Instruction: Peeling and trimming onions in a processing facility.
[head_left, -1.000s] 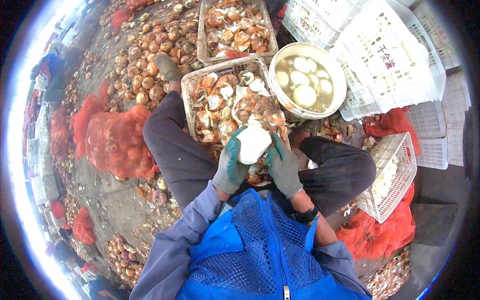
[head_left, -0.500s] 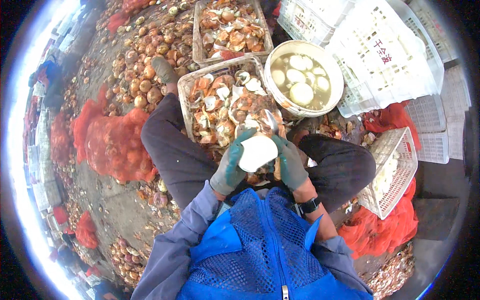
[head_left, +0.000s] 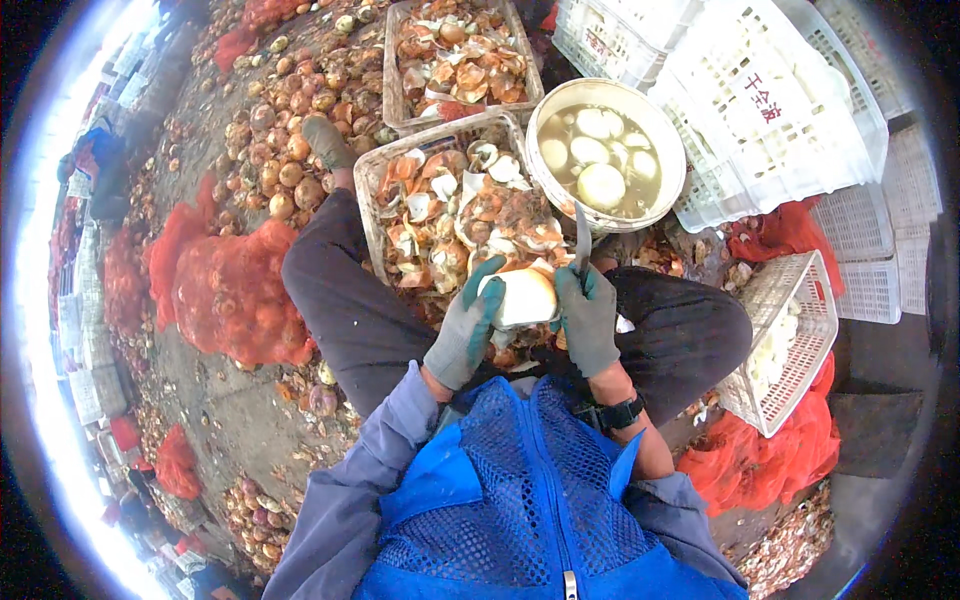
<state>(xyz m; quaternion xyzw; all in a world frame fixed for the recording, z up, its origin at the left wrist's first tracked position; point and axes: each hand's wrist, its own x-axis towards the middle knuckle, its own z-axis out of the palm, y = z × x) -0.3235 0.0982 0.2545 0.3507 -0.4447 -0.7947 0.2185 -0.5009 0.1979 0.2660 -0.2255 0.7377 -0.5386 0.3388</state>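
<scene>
My left hand (head_left: 463, 330), in a grey-green glove, is closed around a large onion (head_left: 528, 298). Most of the onion is bare and white, with some brownish skin along its far right edge. My gloved right hand (head_left: 588, 318) grips a knife (head_left: 583, 238), its blade standing up and away from me, and its fingers are close against the onion's right side. Just beyond my hands lies a crate (head_left: 369, 215) filled with onion skins and trimmings. To its right stands a white bucket (head_left: 672, 185) of cloudy water with peeled onions floating in it.
A second crate of peelings (head_left: 397, 75) stands farther off. White plastic crates (head_left: 800, 130) are stacked at the far right, and a tilted crate (head_left: 808, 365) holds pale pieces. Red net sacks (head_left: 235, 285) of onions and a heap of loose onions (head_left: 290, 150) lie left.
The onion has turned in my left hand, and brownish skin now shows on it. The knife has swung from leaning left over the peelings to pointing nearly straight away, toward the bucket.
</scene>
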